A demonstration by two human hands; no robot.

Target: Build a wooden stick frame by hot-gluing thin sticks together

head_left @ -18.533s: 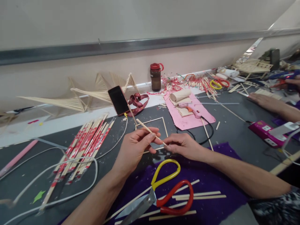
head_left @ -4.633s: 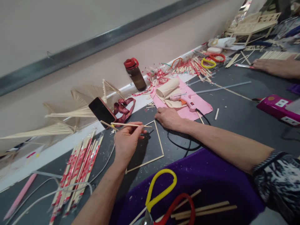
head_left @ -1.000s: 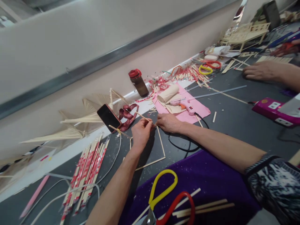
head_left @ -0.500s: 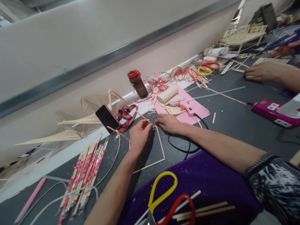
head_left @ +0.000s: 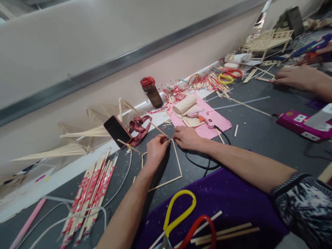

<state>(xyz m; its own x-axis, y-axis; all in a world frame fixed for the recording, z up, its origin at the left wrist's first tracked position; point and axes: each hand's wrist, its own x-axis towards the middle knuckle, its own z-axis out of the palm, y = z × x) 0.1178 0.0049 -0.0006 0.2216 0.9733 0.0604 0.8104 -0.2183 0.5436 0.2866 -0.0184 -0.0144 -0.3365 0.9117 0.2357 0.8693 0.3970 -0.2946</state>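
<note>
My stick (head_left: 158, 129) and frame (head_left: 177, 157): plain matt wood. Glue gun (head_left: 209, 121) smooth plastic, phone (head_left: 118, 131) screen glossy, scissor blades (head_left: 165, 242) shiny metal, cloth (head_left: 207, 193) matt.

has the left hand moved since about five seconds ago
Yes, the left hand has moved rightward, closer to the glue gun on the pink sheet.

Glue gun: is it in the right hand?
No, the glue gun lies on the pink sheet, with the right hand at the stick frame.
</note>
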